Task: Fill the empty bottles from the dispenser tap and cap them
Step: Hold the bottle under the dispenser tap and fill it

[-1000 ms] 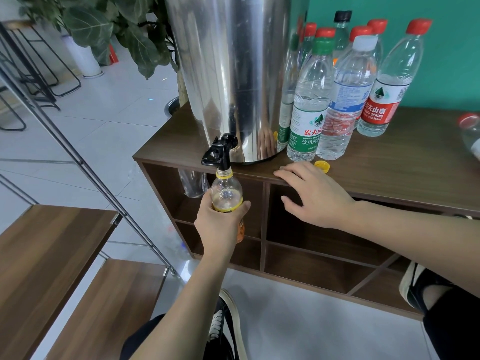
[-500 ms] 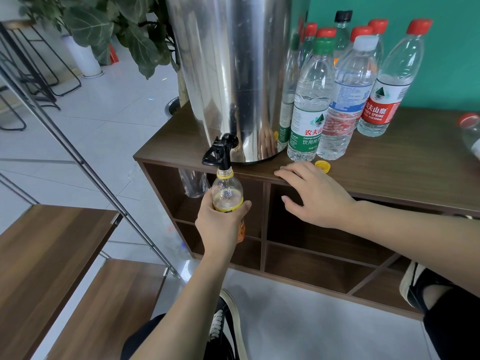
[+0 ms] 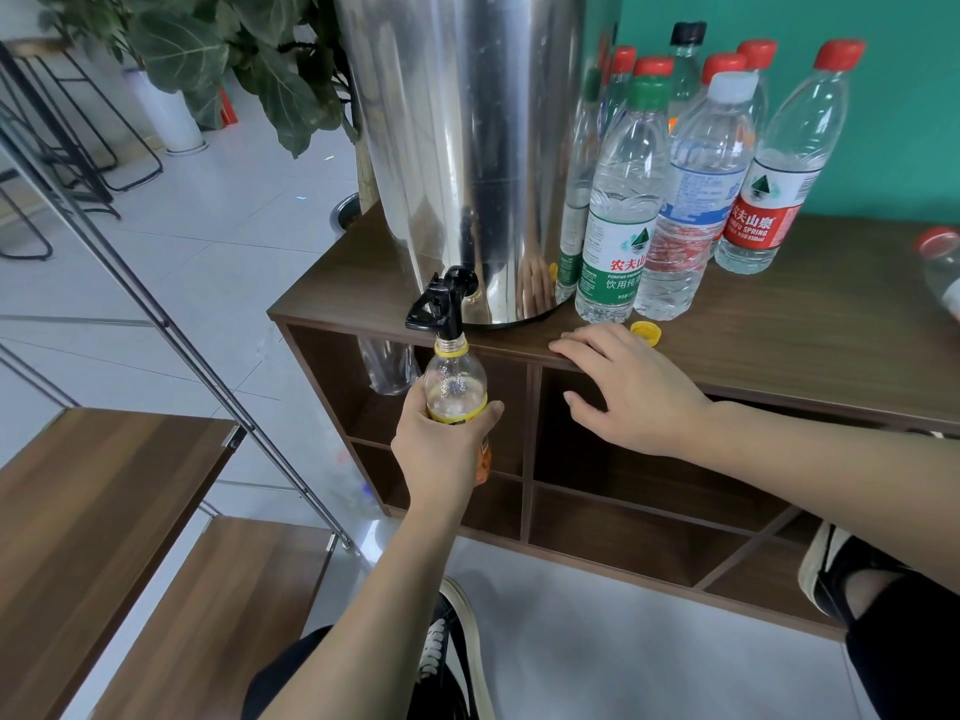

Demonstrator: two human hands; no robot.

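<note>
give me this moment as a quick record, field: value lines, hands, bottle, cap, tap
left hand: left hand grips the yellow-labelled bottle round its body
bottle position: upright, uncapped, mouth directly under the black tap of the steel dispenser
bottle contents: cannot tell
right hand: right hand rests open on the front edge of the wooden cabinet
cap: yellow cap lies loose on the cabinet top beside the right hand
background: capped bottles stand right of the dispenser

One steel dispenser (image 3: 467, 148) with one black tap (image 3: 439, 304). Two hands (image 3: 441, 449). One loose yellow cap (image 3: 645, 333). One uncapped bottle (image 3: 456, 387). About eight capped bottles (image 3: 621, 210) on the tabletop (image 3: 779, 330); the rear ones overlap.
</note>
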